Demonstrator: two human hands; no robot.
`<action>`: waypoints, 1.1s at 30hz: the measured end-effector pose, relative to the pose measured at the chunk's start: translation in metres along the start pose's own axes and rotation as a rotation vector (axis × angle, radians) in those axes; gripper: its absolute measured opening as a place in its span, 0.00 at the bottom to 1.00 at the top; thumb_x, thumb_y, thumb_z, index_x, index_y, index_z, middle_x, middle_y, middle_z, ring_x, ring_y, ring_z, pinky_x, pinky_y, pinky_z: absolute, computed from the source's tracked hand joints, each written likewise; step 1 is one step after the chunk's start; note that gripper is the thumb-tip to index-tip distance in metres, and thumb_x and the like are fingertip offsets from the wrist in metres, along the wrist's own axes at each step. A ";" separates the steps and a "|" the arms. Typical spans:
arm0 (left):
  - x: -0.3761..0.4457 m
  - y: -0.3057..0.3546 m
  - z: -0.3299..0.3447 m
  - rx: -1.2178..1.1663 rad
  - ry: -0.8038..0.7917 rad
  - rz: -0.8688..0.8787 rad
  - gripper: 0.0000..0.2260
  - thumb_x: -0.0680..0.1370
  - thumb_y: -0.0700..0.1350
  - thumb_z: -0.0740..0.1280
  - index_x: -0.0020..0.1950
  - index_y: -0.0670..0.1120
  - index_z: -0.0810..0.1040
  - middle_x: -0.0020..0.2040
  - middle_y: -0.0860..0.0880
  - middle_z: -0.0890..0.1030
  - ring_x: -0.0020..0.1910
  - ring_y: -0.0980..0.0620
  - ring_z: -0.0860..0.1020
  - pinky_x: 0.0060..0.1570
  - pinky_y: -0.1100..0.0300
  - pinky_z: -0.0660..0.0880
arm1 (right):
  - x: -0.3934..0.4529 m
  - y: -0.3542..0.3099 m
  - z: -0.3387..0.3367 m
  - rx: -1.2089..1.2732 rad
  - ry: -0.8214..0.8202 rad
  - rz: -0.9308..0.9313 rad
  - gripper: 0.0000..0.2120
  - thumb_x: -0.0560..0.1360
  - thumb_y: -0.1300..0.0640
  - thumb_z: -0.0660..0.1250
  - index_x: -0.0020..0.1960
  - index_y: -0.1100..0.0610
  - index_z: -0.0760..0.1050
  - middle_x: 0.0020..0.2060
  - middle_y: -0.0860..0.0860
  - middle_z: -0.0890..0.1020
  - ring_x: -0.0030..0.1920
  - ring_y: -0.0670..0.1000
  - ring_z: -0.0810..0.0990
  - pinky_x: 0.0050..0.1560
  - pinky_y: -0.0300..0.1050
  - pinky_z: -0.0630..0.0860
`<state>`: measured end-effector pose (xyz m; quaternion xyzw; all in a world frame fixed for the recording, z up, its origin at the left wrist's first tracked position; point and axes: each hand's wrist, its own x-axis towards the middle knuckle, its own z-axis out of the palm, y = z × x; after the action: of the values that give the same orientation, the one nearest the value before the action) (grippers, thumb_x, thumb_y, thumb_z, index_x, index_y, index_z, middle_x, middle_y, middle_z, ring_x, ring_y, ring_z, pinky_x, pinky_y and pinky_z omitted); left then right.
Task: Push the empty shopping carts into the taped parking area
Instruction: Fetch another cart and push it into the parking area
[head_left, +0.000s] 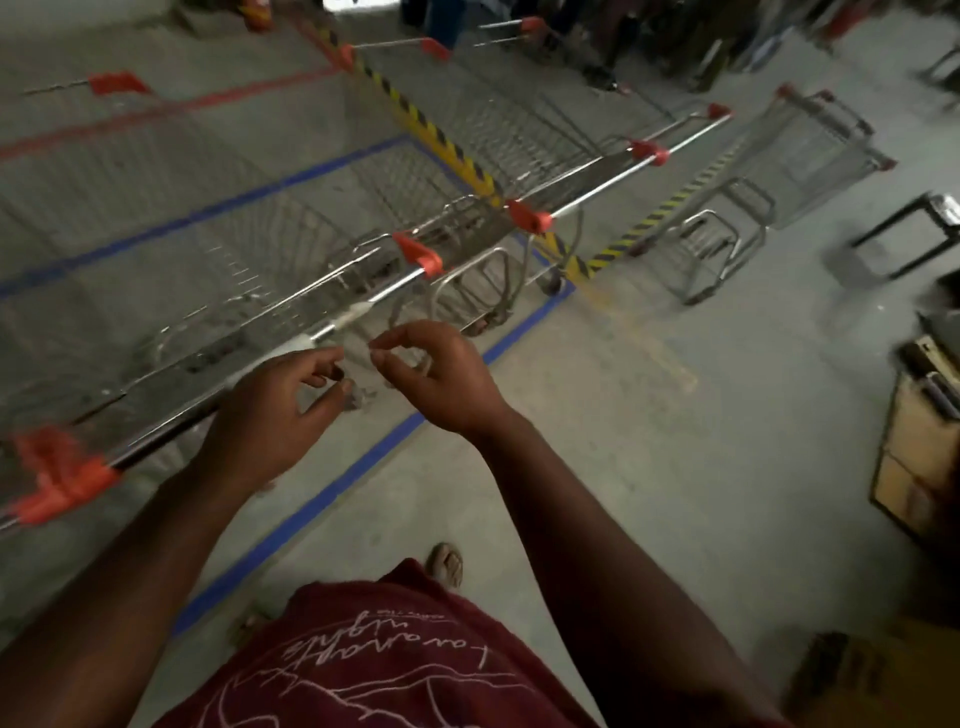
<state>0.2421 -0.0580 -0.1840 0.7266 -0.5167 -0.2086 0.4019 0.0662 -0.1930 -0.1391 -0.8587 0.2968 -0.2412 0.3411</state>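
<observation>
A wire shopping cart (270, 260) stands in front of me inside the blue taped rectangle (322, 499), its chrome handle bar (363, 306) with orange end caps running diagonally. A second cart (519, 150) stands to its right, beyond the yellow-black striped tape (415, 114). My left hand (275, 410) hovers just over the near cart's handle with its fingers loosely curled, holding nothing. My right hand (441, 379) floats just short of the bar, fingers apart and bent, also off the handle. The view is blurred by motion.
A lone cart (810, 156) stands at the right, outside the tape. More cart handles (109, 83) show at the far left and back. A dark stool (914, 228) and a wooden crate (919, 457) sit at the right edge. Red tape (171, 109) crosses the floor farther off.
</observation>
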 end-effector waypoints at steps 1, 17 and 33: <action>0.010 0.009 0.013 -0.004 -0.006 0.010 0.20 0.77 0.58 0.69 0.67 0.55 0.78 0.53 0.58 0.84 0.51 0.60 0.82 0.52 0.53 0.80 | -0.001 0.011 -0.012 -0.003 0.004 0.008 0.07 0.80 0.55 0.73 0.55 0.57 0.85 0.52 0.49 0.87 0.53 0.45 0.84 0.57 0.42 0.77; 0.135 0.103 0.167 0.009 -0.115 0.041 0.15 0.79 0.49 0.70 0.66 0.54 0.79 0.52 0.55 0.83 0.53 0.56 0.81 0.52 0.48 0.81 | 0.029 0.165 -0.137 -0.041 0.020 0.056 0.08 0.81 0.52 0.69 0.56 0.53 0.85 0.50 0.45 0.86 0.51 0.43 0.81 0.54 0.45 0.77; 0.320 0.173 0.281 -0.129 -0.434 0.195 0.16 0.79 0.49 0.70 0.67 0.52 0.80 0.51 0.56 0.84 0.50 0.61 0.82 0.54 0.54 0.81 | 0.052 0.267 -0.240 -0.162 0.453 0.440 0.07 0.80 0.50 0.71 0.52 0.51 0.86 0.49 0.45 0.87 0.51 0.45 0.81 0.53 0.44 0.75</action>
<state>0.0612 -0.4804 -0.1753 0.5844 -0.6442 -0.3526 0.3451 -0.1372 -0.4920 -0.1670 -0.7228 0.5619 -0.3220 0.2412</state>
